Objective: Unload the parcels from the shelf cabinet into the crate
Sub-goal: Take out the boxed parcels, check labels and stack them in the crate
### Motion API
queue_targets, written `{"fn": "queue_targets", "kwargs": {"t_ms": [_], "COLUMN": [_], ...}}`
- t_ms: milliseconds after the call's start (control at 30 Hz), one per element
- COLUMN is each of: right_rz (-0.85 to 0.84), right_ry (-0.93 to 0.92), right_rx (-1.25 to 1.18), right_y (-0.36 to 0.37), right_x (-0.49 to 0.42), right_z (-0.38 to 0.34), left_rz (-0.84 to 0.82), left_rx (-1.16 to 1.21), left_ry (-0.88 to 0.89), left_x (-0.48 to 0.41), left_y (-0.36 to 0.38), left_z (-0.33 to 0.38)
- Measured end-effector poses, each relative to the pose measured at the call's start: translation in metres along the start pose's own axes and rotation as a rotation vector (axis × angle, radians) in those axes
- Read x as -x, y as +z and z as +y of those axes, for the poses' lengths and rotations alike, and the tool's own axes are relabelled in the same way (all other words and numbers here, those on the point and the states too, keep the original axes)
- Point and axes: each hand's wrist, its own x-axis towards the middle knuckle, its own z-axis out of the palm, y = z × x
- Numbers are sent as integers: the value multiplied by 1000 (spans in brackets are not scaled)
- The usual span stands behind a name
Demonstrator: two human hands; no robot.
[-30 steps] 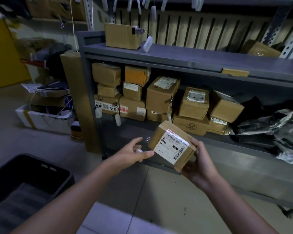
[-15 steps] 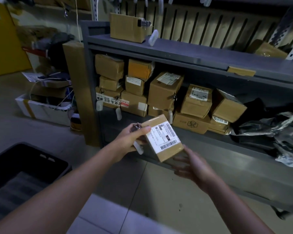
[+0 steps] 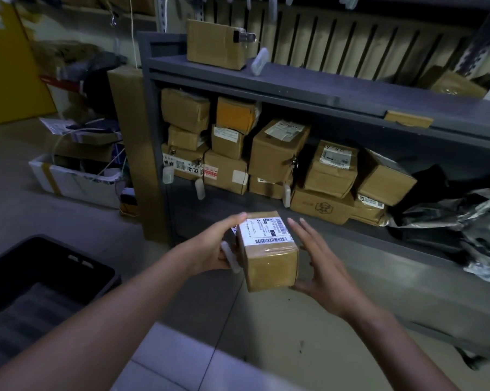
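I hold a small brown parcel (image 3: 269, 261) with a white barcode label on top, in front of the grey shelf cabinet (image 3: 294, 88). My left hand (image 3: 210, 249) grips its left side, with a white tag (image 3: 231, 258) hanging beside the fingers. Fingers spread, my right hand (image 3: 320, 266) is along the parcel's right side, palm near the lower corner; I cannot tell if it touches. Several more brown parcels (image 3: 277, 153) are stacked on the middle shelf. The black crate (image 3: 77, 266) stands on the floor at lower left.
A cardboard box (image 3: 215, 43) sits on the top shelf. Black and silver plastic bags (image 3: 458, 221) fill the shelf's right end. A tall cardboard piece (image 3: 128, 131) leans on the cabinet's left side, beside a white box of cables (image 3: 69, 182).
The parcel passed from my right hand to my left and turned label-up. My right hand let go, dropped, then came back up beside the parcel.
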Motion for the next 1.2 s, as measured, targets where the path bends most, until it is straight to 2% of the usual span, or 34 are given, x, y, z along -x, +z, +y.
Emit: {"fn": "queue_targets", "kwargs": {"t_ms": [100,233,433,567,667,800,1067,1200], "right_rz": [-40,-11,138,215,208,199,188,200], "right_ry": [-50,-119,-56,36,157,269,481,592], "right_rx": [43,-47,-434,-629,-741,-876,-927,-997], "right_y": [0,3,4,-2,-1,1,6,10], "right_x": [1,-1,-10,-15,-18,-18,-20,-24], "right_z": [-4,-11,-27,-31,-26,-23,-18,-17], "left_rz": [-8,5,103,211,249,250,321,316], "left_rx": [-2,-6,-40,-258,-400,-623,-1250,-1373], "left_ry": [-32,-61,-29,222,374,487,727,806], "left_x": [-2,0,5,0,-1,2,13,11], "left_y": [-2,-3,-1,-1,-7,-8,-11,-15], "left_z": [-2,2,9,9,10,10,12,6]}}
